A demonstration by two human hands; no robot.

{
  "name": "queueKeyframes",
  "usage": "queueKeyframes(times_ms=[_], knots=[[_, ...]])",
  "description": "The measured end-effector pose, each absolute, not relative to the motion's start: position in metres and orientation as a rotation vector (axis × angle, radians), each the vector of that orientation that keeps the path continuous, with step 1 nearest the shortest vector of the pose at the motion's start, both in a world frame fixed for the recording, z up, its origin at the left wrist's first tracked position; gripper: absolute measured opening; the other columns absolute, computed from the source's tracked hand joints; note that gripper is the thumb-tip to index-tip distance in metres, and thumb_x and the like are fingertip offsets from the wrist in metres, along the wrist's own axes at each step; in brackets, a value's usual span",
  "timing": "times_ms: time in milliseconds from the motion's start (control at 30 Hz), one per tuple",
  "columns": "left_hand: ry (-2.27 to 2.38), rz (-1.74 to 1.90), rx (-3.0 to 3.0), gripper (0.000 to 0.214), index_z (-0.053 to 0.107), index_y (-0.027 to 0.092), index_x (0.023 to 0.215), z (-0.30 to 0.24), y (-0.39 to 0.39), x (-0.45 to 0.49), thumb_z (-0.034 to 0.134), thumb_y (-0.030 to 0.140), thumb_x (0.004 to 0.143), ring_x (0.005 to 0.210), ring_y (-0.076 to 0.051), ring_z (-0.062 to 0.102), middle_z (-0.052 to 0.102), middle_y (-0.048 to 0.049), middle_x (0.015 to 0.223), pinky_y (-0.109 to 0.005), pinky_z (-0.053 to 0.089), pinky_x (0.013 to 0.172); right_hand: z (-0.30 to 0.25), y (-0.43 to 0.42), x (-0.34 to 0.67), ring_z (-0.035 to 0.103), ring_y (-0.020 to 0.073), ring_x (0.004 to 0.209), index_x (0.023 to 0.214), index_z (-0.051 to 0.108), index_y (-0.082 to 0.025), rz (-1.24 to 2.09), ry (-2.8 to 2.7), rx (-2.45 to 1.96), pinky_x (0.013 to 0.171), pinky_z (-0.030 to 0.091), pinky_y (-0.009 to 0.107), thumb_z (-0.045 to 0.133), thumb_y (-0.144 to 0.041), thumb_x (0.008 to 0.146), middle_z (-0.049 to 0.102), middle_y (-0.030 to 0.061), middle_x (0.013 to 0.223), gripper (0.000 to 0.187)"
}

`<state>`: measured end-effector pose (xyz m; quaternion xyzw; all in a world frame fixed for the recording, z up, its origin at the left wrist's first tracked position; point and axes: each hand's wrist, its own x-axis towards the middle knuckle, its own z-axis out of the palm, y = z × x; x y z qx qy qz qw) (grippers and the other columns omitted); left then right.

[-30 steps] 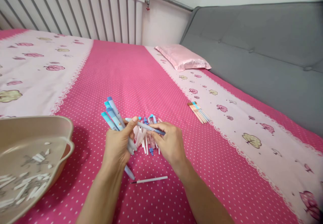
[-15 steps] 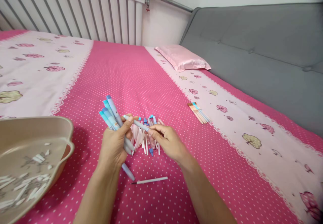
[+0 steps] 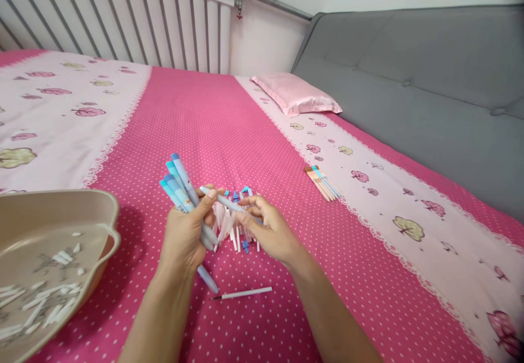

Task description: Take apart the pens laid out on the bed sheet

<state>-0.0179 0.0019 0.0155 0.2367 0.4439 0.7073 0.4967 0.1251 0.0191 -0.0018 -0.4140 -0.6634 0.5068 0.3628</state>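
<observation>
Head view, landmark = pile of pen parts (image 3: 239, 231) on the pink dotted bedspread (image 3: 229, 128); left hand (image 3: 185, 238) sits at the pile's left edge, fist closed around a bundle of blue pens (image 3: 180, 184), caps fanning up and away from the person, tips sticking out below the fist; right hand (image 3: 273, 233) is over the pile's right side, fingers pinched on one end of a single pen (image 3: 224, 201); the other end rests against the left thumb tip; that pen's long axis runs roughly left-right across the top of the pile, left end slightly higher, both hands touching it; loose refill (image 3: 242, 293) lies just nearer the person than the pile, untouched; beige basin (image 3: 82, 194) with white bits is well left of the pile; row of pens (image 3: 323, 182) well right of it.
</observation>
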Motion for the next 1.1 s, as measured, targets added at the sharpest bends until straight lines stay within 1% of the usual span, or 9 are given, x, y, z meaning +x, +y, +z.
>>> queueKeyframes(times_ms=[100, 167, 333, 500, 600, 733, 833, 933, 1100], knots=[[1.074, 1.718, 0.554, 0.031, 0.067, 0.011, 0.080, 0.017, 0.002, -0.018, 0.081, 0.023, 0.056, 0.038, -0.001, 0.037, 0.053, 0.0052, 0.050, -0.010, 0.028, 0.034, 0.000, 0.021, 0.128, 0.048, 0.0087, 0.053, 0.092, 0.064, -0.015, 1.385, -1.789, -1.038, 0.057, 0.039, 0.023, 0.038, -0.041, 0.091, 0.054, -0.0019, 0.060, 0.036], [1.083, 1.726, 0.546, 0.031, 0.066, 0.011, 0.079, 0.017, 0.002, -0.017, 0.081, 0.022, 0.055, 0.038, -0.001, 0.037, 0.051, 0.0059, 0.048, -0.010, 0.028, 0.034, 0.002, 0.022, 0.129, 0.047, 0.0084, 0.051, 0.088, 0.067, -0.015, 1.305, -1.795, -1.079, 0.056, 0.038, 0.023, 0.042, -0.039, 0.089, 0.052, -0.0027, 0.057, 0.034], [1.146, 1.753, 0.507, 0.030, 0.063, 0.010, 0.075, 0.015, 0.001, -0.012, 0.081, 0.023, 0.054, 0.037, -0.002, 0.037, 0.051, 0.0059, 0.045, -0.011, 0.028, 0.034, 0.005, 0.022, 0.129, 0.056, 0.0114, 0.061, 0.089, 0.071, -0.020, 1.013, -1.773, -1.185, 0.059, 0.042, 0.023, 0.057, -0.032, 0.082, 0.066, -0.0003, 0.070, 0.020], [1.231, 1.911, 0.388, 0.035, 0.057, 0.013, 0.068, 0.019, 0.003, -0.019, 0.084, 0.024, 0.048, 0.036, -0.004, 0.038, 0.047, 0.0083, 0.043, -0.013, 0.028, 0.030, 0.005, 0.024, 0.132, 0.064, 0.0156, 0.074, 0.084, 0.072, -0.022, 0.930, -1.595, -1.247, 0.070, 0.048, 0.026, 0.067, -0.022, 0.070, 0.071, 0.0012, 0.084, 0.014], [1.244, 1.941, 0.352, 0.039, 0.056, 0.014, 0.067, 0.021, 0.004, -0.024, 0.085, 0.022, 0.044, 0.036, -0.004, 0.039, 0.048, 0.0086, 0.046, -0.014, 0.028, 0.030, 0.003, 0.026, 0.136, 0.065, 0.0158, 0.074, 0.084, 0.071, -0.020, 0.921, -1.585, -1.280, 0.070, 0.049, 0.026, 0.065, -0.020, 0.070, 0.071, 0.0010, 0.082, 0.015], [1.317, 1.976, 0.385, 0.034, 0.058, 0.014, 0.068, 0.021, 0.003, -0.028, 0.083, 0.023, 0.047, 0.036, -0.005, 0.038, 0.047, 0.0085, 0.045, -0.017, 0.027, 0.029, 0.000, 0.030, 0.144, 0.065, 0.0155, 0.071, 0.082, 0.069, -0.022, 0.838, -1.748, -1.428, 0.068, 0.047, 0.026, 0.062, -0.015, 0.069, 0.071, -0.0011, 0.079, 0.016], [1.444, 2.093, 0.471, 0.029, 0.063, 0.013, 0.071, 0.019, 0.002, -0.029, 0.082, 0.024, 0.051, 0.039, -0.005, 0.041, 0.056, 0.0049, 0.056, -0.018, 0.029, 0.031, -0.001, 0.032, 0.151, 0.064, 0.0169, 0.072, 0.081, 0.069, -0.023, 0.751, -1.836, -1.555, 0.067, 0.046, 0.028, 0.061, -0.015, 0.070, 0.071, 0.0003, 0.080, 0.016], [1.539, 2.091, 0.648, 0.026, 0.067, 0.015, 0.075, 0.021, 0.000, -0.030, 0.080, 0.025, 0.056, 0.046, -0.006, 0.045, 0.062, 0.0014, 0.069, -0.018, 0.035, 0.037, -0.002, 0.033, 0.154, 0.064, 0.0192, 0.076, 0.083, 0.068, -0.023, 0.738, -1.840, -1.569, 0.069, 0.046, 0.030, 0.059, -0.018, 0.072, 0.071, 0.0018, 0.082, 0.015], [1.569, 2.078, 0.784, 0.022, 0.070, 0.018, 0.078, 0.032, -0.012, -0.028, 0.078, 0.026, 0.060, 0.051, -0.007, 0.049, 0.065, 0.0001, 0.074, -0.018, 0.038, 0.041, -0.003, 0.035, 0.154, 0.065, 0.0217, 0.083, 0.092, 0.067, -0.022, 0.824, -1.829, -1.483, 0.079, 0.047, 0.037, 0.055, -0.016, 0.076, 0.071, 0.0039, 0.088, 0.021]])
